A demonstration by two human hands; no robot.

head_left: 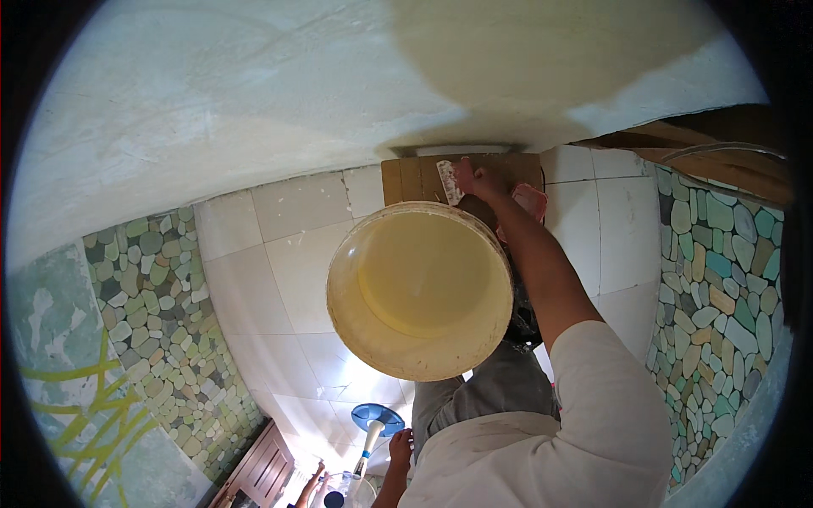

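My right hand (484, 180) reaches past the bucket, fingers closed round a pink object with white bristles, apparently a brush (450, 181), over a brown board (406, 182) against the wall. A second pink item (529, 200), too indistinct to name, sits by my forearm. The large pale-yellow bucket (419, 360) is directly below me, with cloudy yellowish contents; something black is partly hidden behind it. My left hand (400, 449) is low beside my trouser leg, fingers curled, their contents hidden.
A plastered wall (254, 102) runs along the top. White floor tiles (301, 288) lie between pebble mosaics (161, 313) left and right. A blue disc on a white pole (374, 433), a wooden door (254, 466) and another person's hand (318, 470) are at bottom. Brown sheets lean upper right.
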